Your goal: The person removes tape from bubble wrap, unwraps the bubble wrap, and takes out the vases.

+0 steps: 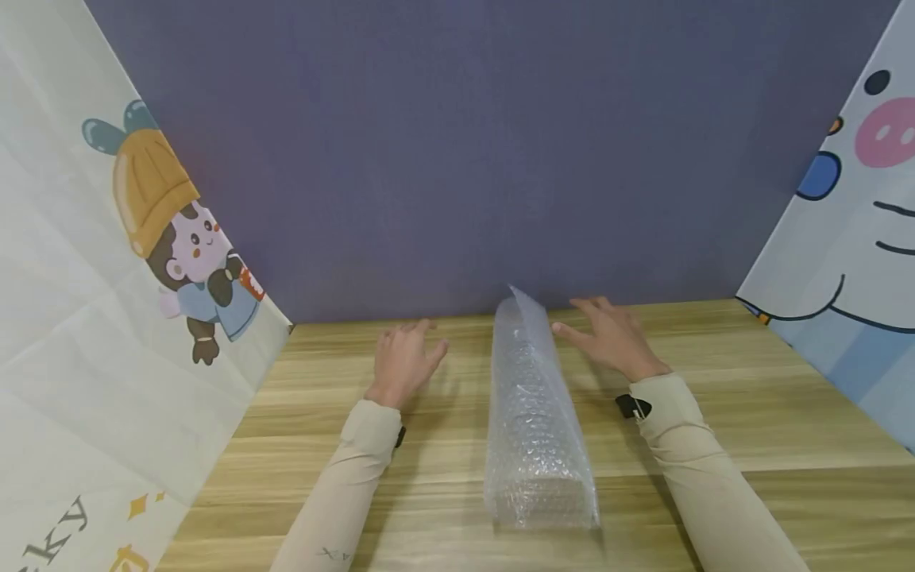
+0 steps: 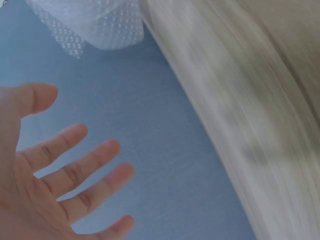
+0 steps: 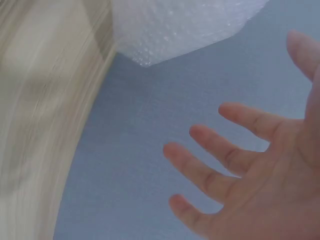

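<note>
A long roll of clear bubble wrap [image 1: 532, 413] lies on the wooden table, its length running away from me. At its far end a loose flap sticks up. My left hand [image 1: 403, 361] hovers left of the roll, apart from it, and my right hand [image 1: 608, 334] is close to the right of its far end. In the left wrist view the left hand [image 2: 65, 185] has its fingers spread with nothing in them. Spread fingers also show on the right hand [image 3: 265, 160] in the right wrist view, and they hold nothing. Whether anything is inside the roll I cannot tell.
Behind the wooden table [image 1: 286, 477] rises a blue-grey panel [image 1: 465, 159] along its far edge. A white sheet with a cartoon figure [image 1: 200, 246] hangs at the left. On the right is another sheet with a pig-nosed cartoon [image 1: 858, 230].
</note>
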Demonstrator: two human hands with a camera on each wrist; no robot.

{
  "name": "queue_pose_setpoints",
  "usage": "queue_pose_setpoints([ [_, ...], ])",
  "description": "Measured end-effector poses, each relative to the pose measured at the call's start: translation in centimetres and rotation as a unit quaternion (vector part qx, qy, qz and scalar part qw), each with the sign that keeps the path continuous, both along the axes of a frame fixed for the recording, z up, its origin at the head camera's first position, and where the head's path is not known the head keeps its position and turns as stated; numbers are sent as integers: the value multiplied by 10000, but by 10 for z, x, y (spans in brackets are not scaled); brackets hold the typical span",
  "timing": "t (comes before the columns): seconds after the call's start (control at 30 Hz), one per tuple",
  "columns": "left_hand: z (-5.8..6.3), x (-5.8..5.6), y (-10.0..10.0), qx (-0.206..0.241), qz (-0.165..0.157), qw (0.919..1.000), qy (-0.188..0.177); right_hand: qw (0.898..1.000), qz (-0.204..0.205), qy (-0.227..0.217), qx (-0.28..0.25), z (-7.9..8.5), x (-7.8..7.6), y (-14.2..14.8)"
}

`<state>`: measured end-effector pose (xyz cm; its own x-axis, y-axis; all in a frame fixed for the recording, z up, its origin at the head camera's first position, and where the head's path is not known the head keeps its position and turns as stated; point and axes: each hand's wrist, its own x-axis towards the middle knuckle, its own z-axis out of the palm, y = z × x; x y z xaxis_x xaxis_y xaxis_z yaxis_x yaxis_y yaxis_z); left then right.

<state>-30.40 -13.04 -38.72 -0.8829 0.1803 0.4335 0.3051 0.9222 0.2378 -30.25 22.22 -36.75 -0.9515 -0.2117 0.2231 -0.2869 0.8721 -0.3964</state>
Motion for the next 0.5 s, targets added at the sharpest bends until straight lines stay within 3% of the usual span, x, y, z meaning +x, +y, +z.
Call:
queue_pose_setpoints([
  [0.23,0,2,3,265,-299,9991,150,9992,167,-214,-290,2,1,-5],
  [0.5,2,3,10,166,-655,9974,262,9960,771,125,-424,2,1,-10],
])
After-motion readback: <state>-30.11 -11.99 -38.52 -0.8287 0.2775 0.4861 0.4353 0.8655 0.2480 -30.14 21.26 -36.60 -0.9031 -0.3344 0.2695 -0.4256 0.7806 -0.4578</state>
